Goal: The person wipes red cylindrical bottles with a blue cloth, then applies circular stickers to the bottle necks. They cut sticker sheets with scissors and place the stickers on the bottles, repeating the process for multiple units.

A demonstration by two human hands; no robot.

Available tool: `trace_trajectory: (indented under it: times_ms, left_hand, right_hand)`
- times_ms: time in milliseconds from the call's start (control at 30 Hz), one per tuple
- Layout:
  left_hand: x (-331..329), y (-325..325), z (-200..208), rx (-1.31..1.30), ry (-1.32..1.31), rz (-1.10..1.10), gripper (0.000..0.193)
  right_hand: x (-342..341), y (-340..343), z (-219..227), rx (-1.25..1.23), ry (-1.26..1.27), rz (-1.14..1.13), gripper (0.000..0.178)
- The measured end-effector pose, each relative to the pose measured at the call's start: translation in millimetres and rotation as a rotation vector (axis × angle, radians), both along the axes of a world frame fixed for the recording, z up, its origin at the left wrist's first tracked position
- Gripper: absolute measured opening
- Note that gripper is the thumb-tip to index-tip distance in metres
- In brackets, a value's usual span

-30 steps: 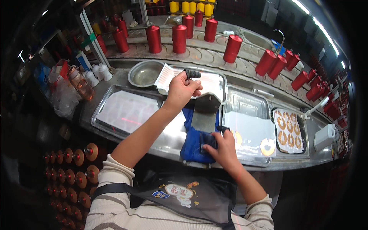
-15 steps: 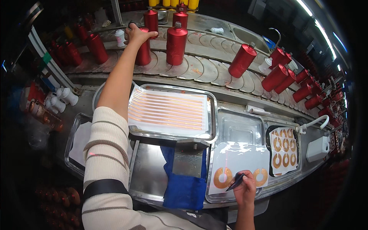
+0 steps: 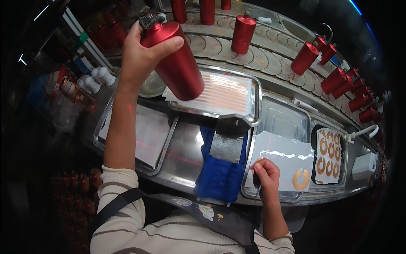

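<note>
My left hand (image 3: 141, 59) is wrapped round a glossy red bottle (image 3: 179, 72), raised and tilted over the tray (image 3: 256, 111) that bears a sheet of thin orange stripes (image 3: 230, 95). A dark neck tops the bottle beside my thumb. At the right, my right hand (image 3: 267, 172) is closed with fingers pinched on a small dark flat blade (image 3: 256, 181), partly hidden by the fingers. It hovers at the left part of a glossy white sheet (image 3: 283, 158). One gold C-shaped decal (image 3: 294, 181) shows there, right of my hand.
Red bottles (image 3: 244, 34) stand on a conveyor of curved metal plates (image 3: 260, 57) at the back. A wet metal plate (image 3: 228, 146) and blue cloth (image 3: 220, 178) lie mid-bench. Right are a sheet of gold rings (image 3: 320, 165) and a white jug (image 3: 364, 166); left, a papered tray (image 3: 148, 131).
My left hand has lifted a red bottle off the conveyor and drawn it towards me. The left C-shaped decal no longer shows on the sheet. The view has shifted.
</note>
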State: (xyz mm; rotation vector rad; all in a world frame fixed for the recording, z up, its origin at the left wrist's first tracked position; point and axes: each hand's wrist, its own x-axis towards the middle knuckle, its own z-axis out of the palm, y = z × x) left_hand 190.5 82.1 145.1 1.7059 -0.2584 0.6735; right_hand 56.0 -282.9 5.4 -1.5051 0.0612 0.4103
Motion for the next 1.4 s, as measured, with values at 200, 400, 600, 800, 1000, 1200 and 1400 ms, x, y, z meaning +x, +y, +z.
trace_trajectory:
  times_ms: [200,400,600,800,1000,1200,1400]
  left_hand:
    - [-123,-50,-35,0.436,0.267,0.237,0.060]
    - [-135,-59,-41,0.382,0.281,0.122,0.067]
    - [-139,-45,-61,-0.070,0.413,-0.108,0.087]
    - [-154,-38,-81,-0.203,0.681,-0.183,0.098]
    - [-164,45,-72,-0.213,0.712,-0.011,0.060]
    - [-190,88,-90,0.495,0.803,-0.068,0.053]
    - [-187,81,-94,0.487,0.940,-0.127,0.043]
  right_hand:
    - [-4,87,74,-0.387,-0.519,0.317,0.065]
    - [-5,117,68,-0.505,-0.392,0.432,0.103]
    - [12,137,62,-0.387,-0.416,0.362,0.095]
    - [27,133,48,-0.357,-0.363,0.375,0.092]
    - [16,144,83,-0.425,-0.195,0.329,0.078]
    - [4,158,103,-0.502,-0.145,0.351,0.070]
    - [1,145,97,-0.459,-0.171,0.354,0.066]
